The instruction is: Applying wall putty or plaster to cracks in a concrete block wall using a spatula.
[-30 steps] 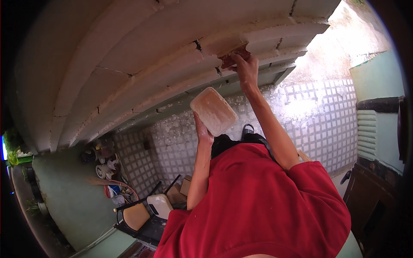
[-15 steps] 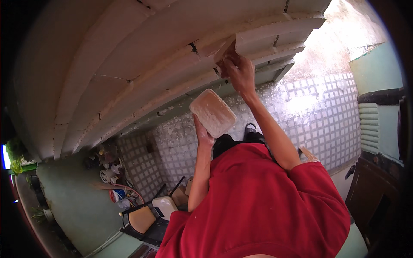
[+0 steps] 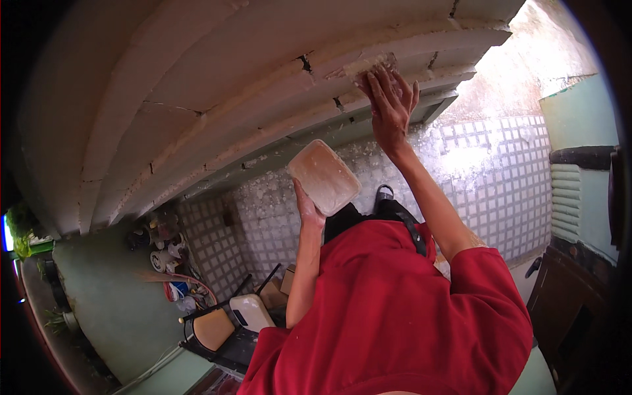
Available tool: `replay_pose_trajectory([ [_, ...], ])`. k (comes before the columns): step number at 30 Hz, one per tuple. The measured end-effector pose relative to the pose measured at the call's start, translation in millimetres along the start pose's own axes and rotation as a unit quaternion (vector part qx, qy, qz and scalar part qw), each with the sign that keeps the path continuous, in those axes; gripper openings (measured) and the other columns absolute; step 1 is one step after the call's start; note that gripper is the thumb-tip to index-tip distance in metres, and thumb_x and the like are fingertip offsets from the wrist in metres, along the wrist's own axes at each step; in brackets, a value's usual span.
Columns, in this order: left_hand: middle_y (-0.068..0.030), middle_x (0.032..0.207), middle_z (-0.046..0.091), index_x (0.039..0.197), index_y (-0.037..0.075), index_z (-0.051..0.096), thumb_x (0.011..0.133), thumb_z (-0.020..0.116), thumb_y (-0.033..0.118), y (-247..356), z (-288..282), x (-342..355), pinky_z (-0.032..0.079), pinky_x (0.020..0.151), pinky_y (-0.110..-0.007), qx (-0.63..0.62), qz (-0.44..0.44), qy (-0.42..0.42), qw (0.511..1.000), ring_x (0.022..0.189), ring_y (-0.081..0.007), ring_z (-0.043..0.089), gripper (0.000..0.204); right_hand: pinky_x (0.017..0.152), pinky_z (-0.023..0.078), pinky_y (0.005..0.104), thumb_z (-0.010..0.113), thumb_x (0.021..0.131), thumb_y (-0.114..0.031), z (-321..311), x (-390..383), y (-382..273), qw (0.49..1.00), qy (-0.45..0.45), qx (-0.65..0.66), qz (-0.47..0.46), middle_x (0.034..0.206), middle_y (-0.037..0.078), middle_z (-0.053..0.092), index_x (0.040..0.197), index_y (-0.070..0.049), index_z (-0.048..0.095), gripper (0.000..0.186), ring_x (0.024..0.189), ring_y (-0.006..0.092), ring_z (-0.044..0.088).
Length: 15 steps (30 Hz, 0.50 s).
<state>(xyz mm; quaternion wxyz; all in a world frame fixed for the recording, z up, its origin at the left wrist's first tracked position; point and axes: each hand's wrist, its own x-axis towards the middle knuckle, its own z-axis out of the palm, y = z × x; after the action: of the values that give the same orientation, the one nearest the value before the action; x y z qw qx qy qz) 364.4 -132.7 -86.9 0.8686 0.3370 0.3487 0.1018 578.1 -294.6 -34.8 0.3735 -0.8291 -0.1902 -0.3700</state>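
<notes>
My left hand [image 3: 308,204] grips a pale rectangular plastic container [image 3: 325,178] from its left side; it has whitish paste inside. Higher and to the right, my right hand [image 3: 394,113] presses a flat scraper [image 3: 382,66] against the pale, ridged surface [image 3: 237,79] at the top of the view, with its fingers stretched along the blade and partly hiding it. Pale paste smears show around the blade. Dark cracks and gaps run along the ridges near it.
Below are a tiled floor [image 3: 500,164] and my sandalled foot [image 3: 384,193]. Chairs [image 3: 214,329], boxes [image 3: 275,296] and assorted clutter [image 3: 168,260] stand at lower left along a green wall [image 3: 105,303]. A dark wooden piece [image 3: 563,309] stands at lower right.
My right hand has turned and moved slightly right, with its fingers now straightened over the scraper, which lies flatter on the surface. My left hand and container have shifted only slightly.
</notes>
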Motion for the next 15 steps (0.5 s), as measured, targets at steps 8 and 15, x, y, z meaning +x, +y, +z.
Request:
replay_pose_trajectory([
  [8,-0.0073,0.146,0.044,0.148,0.014,0.033,0.097,0.038,0.061,12,-17,-19,0.041,0.109,-0.045,0.000,-0.001,0.027,1.000,0.131,-0.0284,0.047,0.069,0.118,0.010,0.0498,0.070,0.080,-0.008,44,-14,-8,0.999,0.029,0.010,-0.009,0.134,0.002,0.060,0.125,-0.014,0.066,0.045,0.134,0.0273,0.045],
  [15,-0.0077,0.149,0.041,0.150,0.015,0.030,0.097,0.037,0.061,23,-48,-26,0.040,0.109,-0.047,-0.006,0.008,0.040,0.999,0.133,-0.0298,0.044,0.070,0.117,0.013,0.0504,0.071,0.077,-0.006,75,-10,0,0.999,0.036,-0.002,-0.024,0.135,0.002,0.059,0.121,-0.012,0.067,0.045,0.135,0.0299,0.043],
])
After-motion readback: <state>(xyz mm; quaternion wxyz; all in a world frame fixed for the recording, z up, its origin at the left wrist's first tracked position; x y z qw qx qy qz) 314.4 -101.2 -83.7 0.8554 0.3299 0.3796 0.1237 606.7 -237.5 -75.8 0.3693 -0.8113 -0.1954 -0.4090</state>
